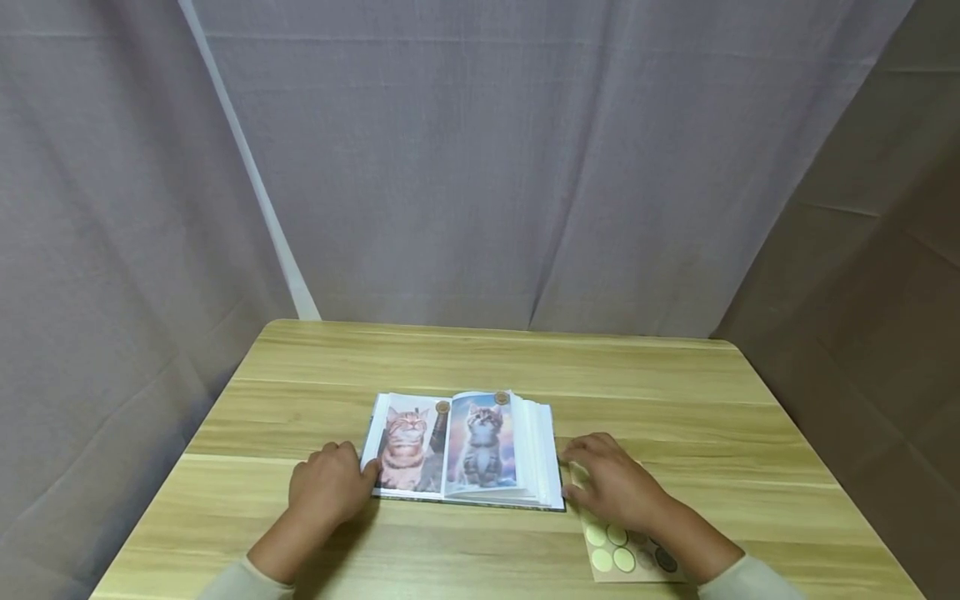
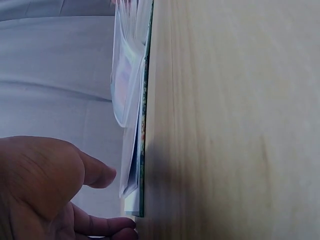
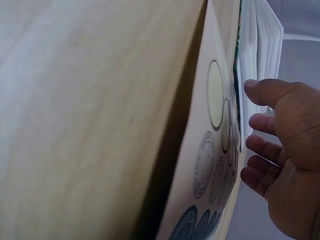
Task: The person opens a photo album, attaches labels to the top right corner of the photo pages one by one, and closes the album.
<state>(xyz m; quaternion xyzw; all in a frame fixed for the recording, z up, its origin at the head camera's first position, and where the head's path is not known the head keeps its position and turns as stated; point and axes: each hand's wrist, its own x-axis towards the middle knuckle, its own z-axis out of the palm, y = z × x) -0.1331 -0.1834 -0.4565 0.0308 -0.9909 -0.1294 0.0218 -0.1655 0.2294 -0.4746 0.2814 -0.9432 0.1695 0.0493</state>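
Note:
A photo album [image 1: 480, 500] lies spread on the wooden table, its clear-sleeved pages bulging on the right side. The left page holds a picture of an orange striped cat [image 1: 403, 450]; the right one has a grey tabby kitten [image 1: 482, 446]. Each picture has a round brown sticker near its upper right corner. My left hand [image 1: 330, 482] is at the album's left edge, thumb just over the page and fingers beside the cover. At the right edge rests my right hand [image 1: 611, 479], loosely bent, thumb near the lower corner. Beneath it lies a sticker sheet [image 1: 602, 575], partly hidden.
The sticker sheet carries pale round spots [image 1: 623, 559] and dark round stickers [image 3: 186, 225], and one side of it lifts off the table [image 1: 300, 417]. Grey curtains [image 1: 450, 167] hang behind the table and along both sides.

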